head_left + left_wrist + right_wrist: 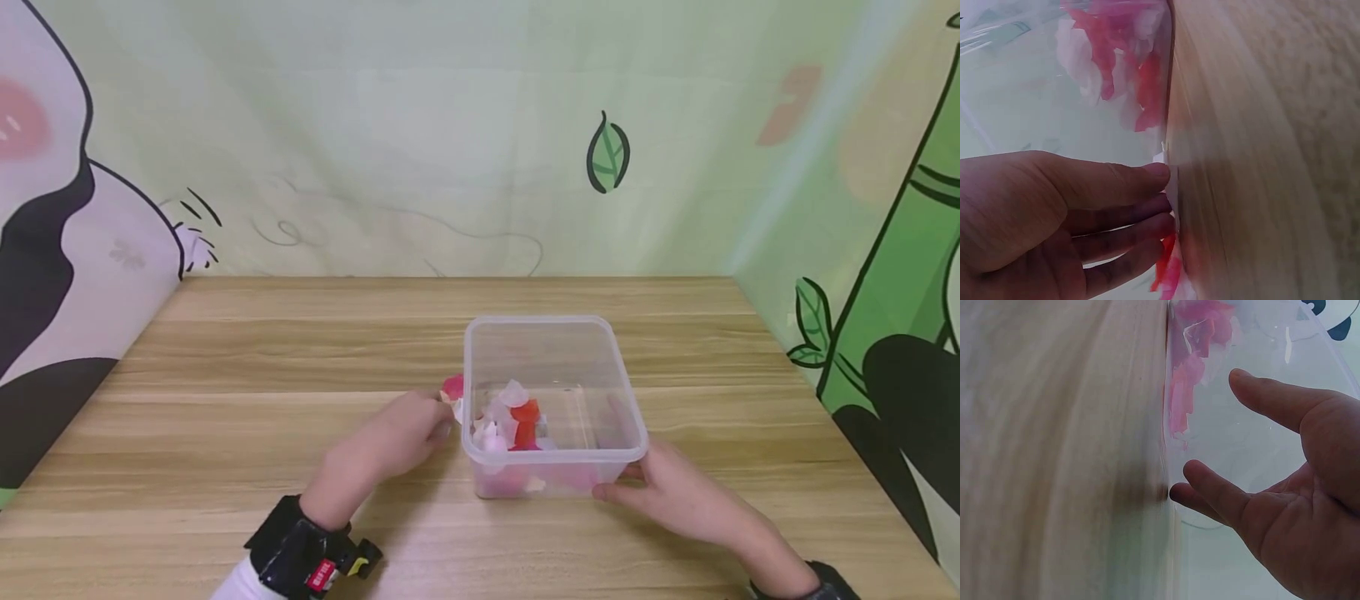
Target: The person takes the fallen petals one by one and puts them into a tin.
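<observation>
A clear plastic box (557, 456) without a lid stands on the table, holding several pink, red and white paper scraps (527, 421). Just left of it, my left hand (408, 429) pinches at a small heap of similar scraps (453, 388) on the tabletop. In the left wrist view, a white scrap (1174, 190) shows between the thumb and fingertips, with red and pink scraps (1169, 265) below. My right hand (675, 492) rests at the box's near right corner. Its thumb and fingers are spread and fairly straight against the wall in the right wrist view.
The wood-grain table (315, 333) runs back to a printed cloth backdrop (420, 150) with cartoon drawings, which also closes off both sides. Black camera straps (300, 542) sit on both wrists.
</observation>
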The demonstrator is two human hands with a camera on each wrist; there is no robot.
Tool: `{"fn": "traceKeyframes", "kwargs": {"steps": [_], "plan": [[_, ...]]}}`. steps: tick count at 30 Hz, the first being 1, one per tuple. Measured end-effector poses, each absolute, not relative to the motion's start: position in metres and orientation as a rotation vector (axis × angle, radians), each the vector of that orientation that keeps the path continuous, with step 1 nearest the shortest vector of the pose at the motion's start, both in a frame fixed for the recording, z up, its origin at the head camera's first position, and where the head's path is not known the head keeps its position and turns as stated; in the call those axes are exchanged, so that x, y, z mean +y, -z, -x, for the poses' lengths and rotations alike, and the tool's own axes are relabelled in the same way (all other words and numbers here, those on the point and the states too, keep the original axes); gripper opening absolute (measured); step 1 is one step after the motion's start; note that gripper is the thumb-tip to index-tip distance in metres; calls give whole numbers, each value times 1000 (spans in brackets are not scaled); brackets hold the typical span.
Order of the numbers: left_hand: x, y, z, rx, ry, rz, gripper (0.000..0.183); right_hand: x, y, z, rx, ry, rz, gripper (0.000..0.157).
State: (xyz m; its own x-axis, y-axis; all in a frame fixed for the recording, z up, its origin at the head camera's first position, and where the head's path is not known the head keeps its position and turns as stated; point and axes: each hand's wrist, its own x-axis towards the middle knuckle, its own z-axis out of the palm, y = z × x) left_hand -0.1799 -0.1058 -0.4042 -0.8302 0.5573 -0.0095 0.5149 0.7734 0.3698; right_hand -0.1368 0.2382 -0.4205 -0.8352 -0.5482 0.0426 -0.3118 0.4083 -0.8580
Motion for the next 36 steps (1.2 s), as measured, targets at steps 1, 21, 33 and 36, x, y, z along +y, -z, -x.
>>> {"fn": "traceKeyframes", "kwargs": {"steps": [1,21,33,36], "plan": [[-106,405,180,2849,-527,-855,6,238,420,137,2417,1398,753,88],[-108,405,182,2838,-567,-949,24,238,419,137,2398,1405,749,78],[-112,393,183,2878,-716,-972,18,238,421,137,2390,1421,772,82],[-115,389,183,2907,-743,-963,15,237,421,137,2396,1417,777,77]]}}
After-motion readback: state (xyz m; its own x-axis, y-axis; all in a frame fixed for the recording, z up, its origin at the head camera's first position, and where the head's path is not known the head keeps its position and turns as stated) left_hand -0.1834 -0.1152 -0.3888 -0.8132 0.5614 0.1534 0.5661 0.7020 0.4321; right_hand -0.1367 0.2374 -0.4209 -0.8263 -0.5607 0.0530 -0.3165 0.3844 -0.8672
